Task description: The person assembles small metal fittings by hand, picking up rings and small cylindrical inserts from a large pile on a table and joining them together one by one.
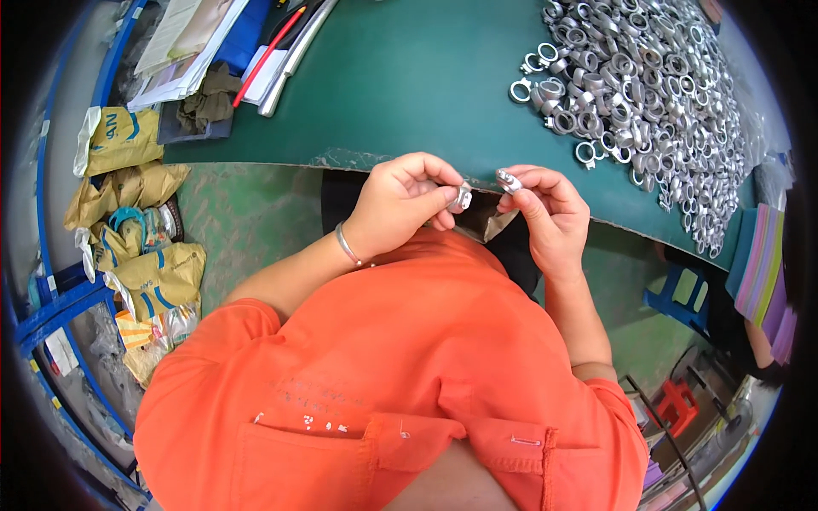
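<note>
Left hand (400, 204) fingers pinching one small silvery metal ring fitting (463, 198), right hand (545, 213) fingers gripping a second like piece (509, 180), both held just over the green worktop (409, 94) edge; heap of matching fittings (648, 94) beyond, too many to count

The left hand (400, 204) pinched a small silver ring part (463, 198); the right hand (545, 209) pinched another (509, 180); a heap of ring parts (648, 94) lay on the green table (409, 85).

On the green table (409, 77), a heap of silver rings (656, 94) lies at its right; papers (183, 43) at its left; yellow-brown sacks (136, 213) below its left edge.
</note>
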Tool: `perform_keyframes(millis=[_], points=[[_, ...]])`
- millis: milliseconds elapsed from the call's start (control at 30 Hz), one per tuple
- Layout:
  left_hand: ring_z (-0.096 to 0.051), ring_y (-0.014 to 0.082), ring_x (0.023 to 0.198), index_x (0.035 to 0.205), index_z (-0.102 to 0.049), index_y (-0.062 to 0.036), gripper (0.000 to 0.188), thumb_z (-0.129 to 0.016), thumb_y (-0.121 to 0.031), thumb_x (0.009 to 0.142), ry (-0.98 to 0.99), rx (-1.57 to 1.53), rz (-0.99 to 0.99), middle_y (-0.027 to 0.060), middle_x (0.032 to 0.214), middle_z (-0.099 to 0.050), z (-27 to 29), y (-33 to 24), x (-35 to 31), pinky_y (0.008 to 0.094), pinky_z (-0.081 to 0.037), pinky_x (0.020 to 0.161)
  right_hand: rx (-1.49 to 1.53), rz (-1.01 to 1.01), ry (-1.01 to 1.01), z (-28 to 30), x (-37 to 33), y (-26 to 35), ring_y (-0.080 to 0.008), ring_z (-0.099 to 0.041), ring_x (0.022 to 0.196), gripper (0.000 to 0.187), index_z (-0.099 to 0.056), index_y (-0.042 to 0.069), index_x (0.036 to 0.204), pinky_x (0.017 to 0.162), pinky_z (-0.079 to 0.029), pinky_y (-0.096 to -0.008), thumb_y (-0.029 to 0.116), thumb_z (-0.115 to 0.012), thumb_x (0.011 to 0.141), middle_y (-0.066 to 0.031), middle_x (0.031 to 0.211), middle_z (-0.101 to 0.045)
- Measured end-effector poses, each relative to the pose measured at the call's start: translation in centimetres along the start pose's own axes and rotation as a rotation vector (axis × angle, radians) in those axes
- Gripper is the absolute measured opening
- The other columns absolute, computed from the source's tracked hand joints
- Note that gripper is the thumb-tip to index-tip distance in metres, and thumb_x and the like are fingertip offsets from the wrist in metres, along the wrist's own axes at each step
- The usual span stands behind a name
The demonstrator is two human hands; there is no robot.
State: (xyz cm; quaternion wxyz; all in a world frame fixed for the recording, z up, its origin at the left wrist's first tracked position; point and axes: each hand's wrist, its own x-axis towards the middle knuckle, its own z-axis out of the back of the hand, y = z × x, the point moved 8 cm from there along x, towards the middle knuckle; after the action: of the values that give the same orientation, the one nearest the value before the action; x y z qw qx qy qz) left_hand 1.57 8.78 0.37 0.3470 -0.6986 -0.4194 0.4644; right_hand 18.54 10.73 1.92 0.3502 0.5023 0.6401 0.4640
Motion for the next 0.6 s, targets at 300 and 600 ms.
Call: perform_keyframes(millis=[300,600], points=[[-0.06,0.011,0.068,0.097,-0.06,0.0037,0.009,-0.058,0.002,0.089,0.032,-0.07,-0.088,0.0127,0.096,-0.065,-0.3,-0.8,-0.1,0.0248,-0.054,0.06,-0.534,0.037,-0.147,1.7,0.0,-0.8,-0.0083,-0.062,0.073,0.014,-0.059,-0.004,0.098,0.063,-0.051,-0.0207,-0.006,-0.057,0.085,-0.0063,0.088,-0.064],[-0.061,0.0121,0.068,0.097,-0.06,0.0035,0.009,-0.058,0.003,0.089,0.036,-0.084,-0.107,0.0136,0.096,-0.065,-0.4,-1.0,-0.2,0.0255,-0.054,0.061,-0.336,-0.072,-0.116,0.8,-0.2,-0.8,-0.0073,-0.06,0.073,0.012,-0.059,-0.003,0.097,0.066,-0.051,-0.0203,-0.007,-0.056,0.086,-0.005,0.086,-0.064]])
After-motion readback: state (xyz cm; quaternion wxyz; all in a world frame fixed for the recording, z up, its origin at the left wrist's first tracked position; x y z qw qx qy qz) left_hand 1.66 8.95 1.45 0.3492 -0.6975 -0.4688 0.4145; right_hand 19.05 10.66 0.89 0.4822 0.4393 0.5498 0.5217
